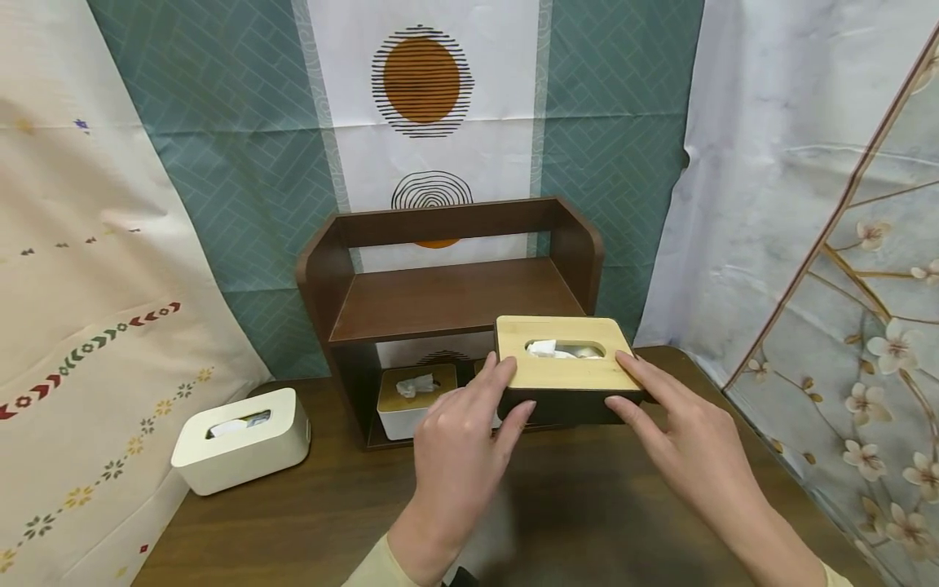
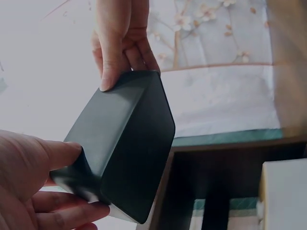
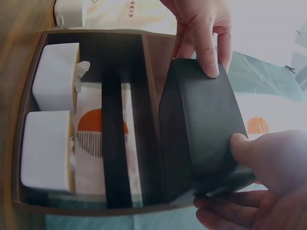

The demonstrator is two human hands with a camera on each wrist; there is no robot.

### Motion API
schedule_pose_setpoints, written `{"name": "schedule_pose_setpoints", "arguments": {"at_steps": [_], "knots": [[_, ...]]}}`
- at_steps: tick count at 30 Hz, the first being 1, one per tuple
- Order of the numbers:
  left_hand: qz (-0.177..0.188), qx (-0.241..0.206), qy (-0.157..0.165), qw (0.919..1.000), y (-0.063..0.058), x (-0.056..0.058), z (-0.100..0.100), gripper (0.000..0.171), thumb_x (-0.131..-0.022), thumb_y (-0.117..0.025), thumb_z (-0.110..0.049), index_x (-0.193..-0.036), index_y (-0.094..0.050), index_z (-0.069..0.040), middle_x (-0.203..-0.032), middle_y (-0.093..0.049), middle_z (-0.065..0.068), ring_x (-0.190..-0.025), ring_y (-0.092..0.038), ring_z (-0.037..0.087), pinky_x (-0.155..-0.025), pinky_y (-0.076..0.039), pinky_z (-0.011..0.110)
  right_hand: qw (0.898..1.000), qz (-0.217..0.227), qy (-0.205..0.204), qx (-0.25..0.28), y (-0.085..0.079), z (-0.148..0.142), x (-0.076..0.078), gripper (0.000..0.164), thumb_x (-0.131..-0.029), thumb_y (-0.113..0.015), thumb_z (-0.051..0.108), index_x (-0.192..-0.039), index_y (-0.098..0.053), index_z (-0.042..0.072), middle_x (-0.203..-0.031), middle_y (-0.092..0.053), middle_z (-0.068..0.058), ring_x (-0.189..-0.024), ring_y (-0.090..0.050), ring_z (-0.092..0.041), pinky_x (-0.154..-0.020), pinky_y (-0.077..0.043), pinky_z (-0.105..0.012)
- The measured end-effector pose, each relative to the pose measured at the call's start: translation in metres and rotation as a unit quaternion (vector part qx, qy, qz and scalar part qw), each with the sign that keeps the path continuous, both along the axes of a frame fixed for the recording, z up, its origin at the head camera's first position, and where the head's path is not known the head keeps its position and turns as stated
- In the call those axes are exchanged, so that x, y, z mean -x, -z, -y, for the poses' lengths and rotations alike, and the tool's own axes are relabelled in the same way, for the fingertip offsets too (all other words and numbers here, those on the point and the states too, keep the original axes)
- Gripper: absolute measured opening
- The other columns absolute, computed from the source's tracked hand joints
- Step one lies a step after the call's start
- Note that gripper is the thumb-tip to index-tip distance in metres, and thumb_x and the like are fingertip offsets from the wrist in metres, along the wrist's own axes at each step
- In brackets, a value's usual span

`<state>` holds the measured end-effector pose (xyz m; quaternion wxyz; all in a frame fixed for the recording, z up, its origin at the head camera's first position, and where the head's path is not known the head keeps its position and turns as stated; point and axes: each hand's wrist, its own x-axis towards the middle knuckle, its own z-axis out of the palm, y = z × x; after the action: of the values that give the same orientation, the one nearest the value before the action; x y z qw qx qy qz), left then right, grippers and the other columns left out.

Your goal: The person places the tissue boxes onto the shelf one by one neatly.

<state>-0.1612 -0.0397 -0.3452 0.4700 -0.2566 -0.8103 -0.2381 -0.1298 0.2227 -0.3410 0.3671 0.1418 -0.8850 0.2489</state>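
Note:
Both hands hold a black tissue box (image 1: 557, 405) with a light wooden lid, raised in front of the shelf. White tissue shows in the lid's oval slot. My left hand (image 1: 462, 440) grips its left end, and my right hand (image 1: 682, 440) grips the right end, thumbs on the black front and fingers at the lid's edges. From below, the left wrist view shows the box's dark underside (image 2: 139, 148) between the two hands. A brown two-tier shelf (image 1: 455, 297) stands behind. In its lower tier sit two white tissue boxes (image 3: 45, 151) with wooden lids, side by side.
A cream tissue box (image 1: 245, 440) stands on the brown table (image 1: 308, 530) left of the shelf. Fabric hangings surround the table: a teal and white one (image 1: 249, 163) behind, a patterned cream one at left, a flowered one (image 1: 866, 391) at right.

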Motion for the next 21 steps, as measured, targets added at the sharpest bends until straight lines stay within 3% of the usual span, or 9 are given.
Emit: {"name": "schedule_pose_setpoints", "arguments": {"at_steps": [2, 4, 9, 11, 18, 21], "knots": [[-0.003, 0.001, -0.004, 1.0000, -0.006, 0.002, 0.005, 0.056, -0.089, -0.097, -0.032, -0.138, -0.077, -0.012, -0.133, -0.077, 0.007, -0.113, -0.079, 0.020, -0.074, -0.065, 0.039, 1.000, -0.004, -0.008, 0.003, -0.005, 0.005, 0.005, 0.069, -0.094, -0.091, 0.019, -0.158, -0.065, 0.022, -0.150, -0.069, -0.009, -0.112, -0.078, -0.034, -0.080, -0.056, -0.055], [-0.005, 0.000, -0.004, 1.0000, -0.011, 0.004, 0.009, 0.056, -0.089, -0.097, -0.031, -0.138, -0.077, -0.012, -0.133, -0.077, 0.008, -0.114, -0.079, 0.021, -0.074, -0.065, 0.040, 1.000, -0.008, -0.013, 0.005, -0.009, 0.010, 0.010, 0.068, -0.094, -0.090, 0.018, -0.157, -0.065, 0.021, -0.149, -0.070, -0.010, -0.097, -0.078, -0.032, -0.077, -0.056, -0.053], [-0.009, -0.007, -0.006, 0.9999, -0.021, 0.011, 0.020, 0.054, -0.091, -0.095, -0.030, -0.139, -0.077, -0.010, -0.134, -0.077, 0.008, -0.113, -0.080, 0.024, -0.076, -0.065, 0.042, 0.999, -0.004, -0.029, 0.013, -0.020, 0.020, 0.023, 0.064, -0.097, -0.088, 0.020, -0.157, -0.065, 0.018, -0.150, -0.069, -0.012, -0.108, -0.077, -0.038, -0.084, -0.058, -0.058], [-0.008, -0.007, -0.011, 0.9999, -0.024, 0.015, 0.023, 0.054, -0.092, -0.094, -0.030, -0.139, -0.077, -0.011, -0.134, -0.077, 0.009, -0.111, -0.080, 0.026, -0.075, -0.065, 0.043, 0.999, 0.001, -0.037, 0.018, -0.024, 0.024, 0.029, 0.063, -0.099, -0.086, 0.021, -0.157, -0.064, 0.018, -0.151, -0.068, -0.013, -0.128, -0.071, -0.041, -0.090, -0.057, -0.063], [0.004, -0.005, -0.031, 0.9995, -0.034, 0.033, 0.031, 0.052, -0.096, -0.091, -0.030, -0.142, -0.075, -0.011, -0.137, -0.075, 0.010, -0.077, -0.078, 0.030, -0.064, -0.063, 0.041, 0.998, 0.011, -0.052, 0.028, -0.035, 0.034, 0.056, 0.060, -0.103, -0.081, 0.023, -0.159, -0.062, 0.017, -0.156, -0.064, -0.013, -0.133, -0.067, -0.041, -0.096, -0.056, -0.065], [0.009, -0.009, -0.029, 0.9995, -0.037, 0.042, 0.032, 0.051, -0.098, -0.088, -0.030, -0.143, -0.074, -0.011, -0.138, -0.075, 0.011, -0.078, -0.078, 0.030, -0.066, -0.063, 0.043, 0.998, 0.022, -0.056, 0.036, -0.038, 0.036, 0.067, 0.058, -0.105, -0.079, 0.024, -0.160, -0.061, 0.016, -0.156, -0.063, -0.014, -0.130, -0.069, -0.042, -0.092, -0.057, -0.061]]}}
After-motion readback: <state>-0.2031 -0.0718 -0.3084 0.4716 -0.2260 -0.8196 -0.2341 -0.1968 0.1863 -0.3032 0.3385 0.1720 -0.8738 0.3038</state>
